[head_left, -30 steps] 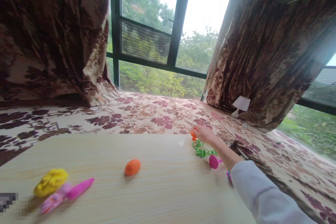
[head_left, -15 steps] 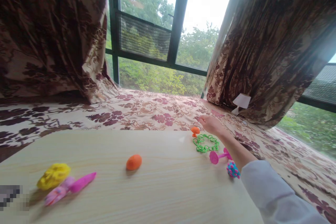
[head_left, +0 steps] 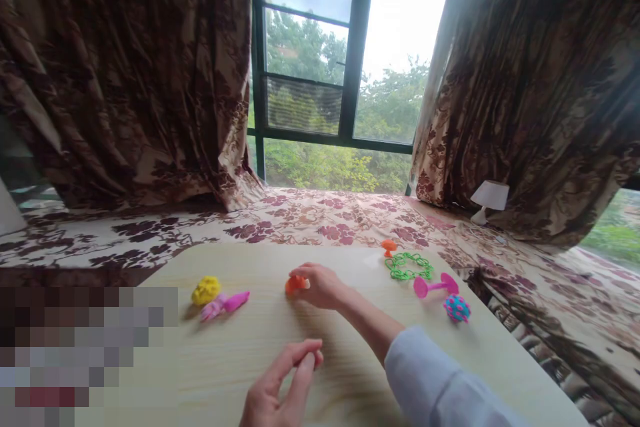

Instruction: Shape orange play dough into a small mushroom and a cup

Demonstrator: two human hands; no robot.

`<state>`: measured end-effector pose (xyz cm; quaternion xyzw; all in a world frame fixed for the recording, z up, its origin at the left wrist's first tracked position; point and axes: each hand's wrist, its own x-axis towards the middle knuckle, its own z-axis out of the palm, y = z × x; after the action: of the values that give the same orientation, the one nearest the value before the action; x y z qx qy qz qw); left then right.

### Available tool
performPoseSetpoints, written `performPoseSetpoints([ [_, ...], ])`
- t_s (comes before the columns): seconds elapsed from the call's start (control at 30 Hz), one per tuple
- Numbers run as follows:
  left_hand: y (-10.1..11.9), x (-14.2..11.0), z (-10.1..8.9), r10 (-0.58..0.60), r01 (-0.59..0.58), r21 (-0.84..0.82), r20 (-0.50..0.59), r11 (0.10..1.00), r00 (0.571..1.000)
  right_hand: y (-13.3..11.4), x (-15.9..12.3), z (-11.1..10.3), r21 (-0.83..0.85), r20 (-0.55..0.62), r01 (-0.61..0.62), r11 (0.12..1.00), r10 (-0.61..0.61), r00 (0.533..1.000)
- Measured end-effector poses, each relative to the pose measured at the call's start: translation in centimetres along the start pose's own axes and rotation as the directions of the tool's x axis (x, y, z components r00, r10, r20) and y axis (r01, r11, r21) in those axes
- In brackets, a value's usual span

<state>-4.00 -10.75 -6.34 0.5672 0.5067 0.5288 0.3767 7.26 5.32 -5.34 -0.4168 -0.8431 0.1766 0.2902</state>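
My right hand (head_left: 323,285) reaches over the middle of the pale wooden table (head_left: 350,360) and its fingers curl round the orange egg-shaped toy (head_left: 295,284). My left hand (head_left: 283,387) hovers near the front edge, thumb and fingers pinched together with nothing visible in them. To the left lie a yellow lump (head_left: 205,289) and a pink toy (head_left: 225,303). To the right lie a small orange toy (head_left: 389,247), a green chain ring (head_left: 409,265), a pink dumbbell-shaped toy (head_left: 435,285) and a blue and pink spiky ball (head_left: 457,307).
A floral-patterned cushion (head_left: 310,213) runs along the window behind the table, with brown floral curtains (head_left: 125,80) on both sides. A small white lamp (head_left: 489,198) stands at the right on the cushion. A blurred patch covers the lower left corner.
My right hand left the small orange toy by the green chain and moved left to grasp the orange egg. My left hand came into view. The view shifted, so all things appear farther right.
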Motion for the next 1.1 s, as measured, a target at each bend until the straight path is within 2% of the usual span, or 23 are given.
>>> performPoseSetpoints([
  [0.07,-0.4,0.4,-0.8,-0.035,0.035,-0.067,-0.008,0.997,0.999,-0.8,-0.7,-0.3,0.173,-0.039,-0.120,0.978,0.128,0.991],
  [0.1,-0.6,0.6,-1.1,-0.046,0.044,-0.098,-0.011,0.994,0.999,-1.3,-1.4,-0.7,0.310,-0.031,-0.183,0.933,0.202,0.979],
  [0.13,-0.7,0.7,-1.3,-0.061,0.057,-0.121,-0.032,0.991,0.998,-1.9,-2.4,-1.2,0.467,-0.007,-0.229,0.854,0.262,0.965],
  [0.2,-0.7,0.9,-1.4,-0.057,0.039,-0.162,-0.107,0.986,0.993,-3.1,-5.1,-2.4,0.715,0.098,-0.258,0.650,0.272,0.957],
  [0.23,-0.6,0.9,-1.2,-0.043,0.022,-0.166,-0.121,0.986,0.992,-3.7,-6.7,-3.1,0.780,0.137,-0.259,0.570,0.249,0.959],
  [0.3,-0.2,0.6,-0.4,-0.017,-0.002,-0.171,-0.110,0.985,0.994,-4.9,-9.9,-3.9,0.845,0.181,-0.255,0.470,0.198,0.963],
  [0.4,0.5,0.0,1.4,0.092,-0.094,-0.145,-0.021,0.985,0.996,-6.4,-13.5,-4.1,0.881,0.156,-0.226,0.416,0.195,0.968],
  [0.47,0.8,-0.4,2.4,0.135,-0.139,-0.097,-0.048,0.986,0.990,-6.8,-14.8,-3.5,0.878,0.087,-0.184,0.442,0.230,0.969],
  [0.57,0.7,-0.8,3.1,0.160,-0.167,-0.064,-0.104,0.984,0.982,-6.7,-15.6,-2.2,0.840,-0.074,-0.099,0.534,0.293,0.953],
  [0.7,0.1,-1.6,3.3,0.149,-0.148,-0.100,-0.005,0.984,0.989,-5.9,-16.2,-0.8,0.784,-0.228,-0.013,0.621,0.308,0.924],
  [0.83,0.0,-2.7,3.4,0.130,-0.119,-0.121,0.088,0.986,0.988,-5.8,-16.9,0.1,0.749,-0.347,0.018,0.663,0.369,0.862],
  [0.97,0.1,-3.2,3.3,0.194,-0.174,-0.125,0.163,0.977,0.967,-6.0,-17.4,0.5,0.682,-0.452,0.097,0.724,0.314,0.835],
  [1.1,-0.1,-3.3,3.0,0.187,-0.160,-0.125,0.244,0.979,0.952,-6.0,-17.9,0.5,0.571,-0.530,0.060,0.819,0.313,0.788],
])
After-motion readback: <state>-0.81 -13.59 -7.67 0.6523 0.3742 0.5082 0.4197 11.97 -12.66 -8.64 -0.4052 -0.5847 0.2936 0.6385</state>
